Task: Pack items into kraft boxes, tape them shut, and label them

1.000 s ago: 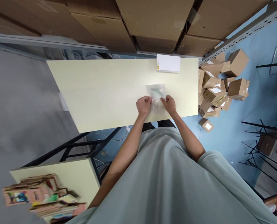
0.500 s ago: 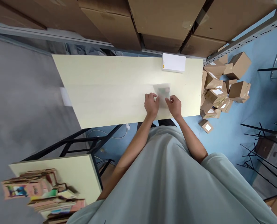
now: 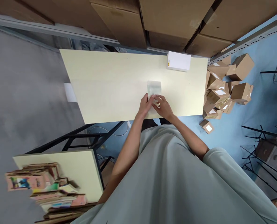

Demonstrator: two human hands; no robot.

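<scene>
A translucent film packet [image 3: 154, 87] lies on the pale yellow table [image 3: 105, 90] in front of me. My left hand [image 3: 146, 105] pinches its near left part, thumb and fingers pressed together. From the right, my right hand [image 3: 162, 106] reaches over the packet's near edge, fingers curled and closed on it, the tips close to my left thumb. The packet's near part is partly hidden by both hands. Further back on the table sits a white box [image 3: 179, 61] with a small yellow mark.
Large cardboard boxes [image 3: 173, 18] fill a shelf beyond the table. Small cartons [image 3: 219, 93] are heaped on the blue floor at the right. A lower table [image 3: 82, 168] at the lower left holds stacked flattened packaging [image 3: 42, 183].
My right hand has moved left to meet my left hand. The film, earlier spread between them, now looks narrower and sits further left. The view has shifted slightly.
</scene>
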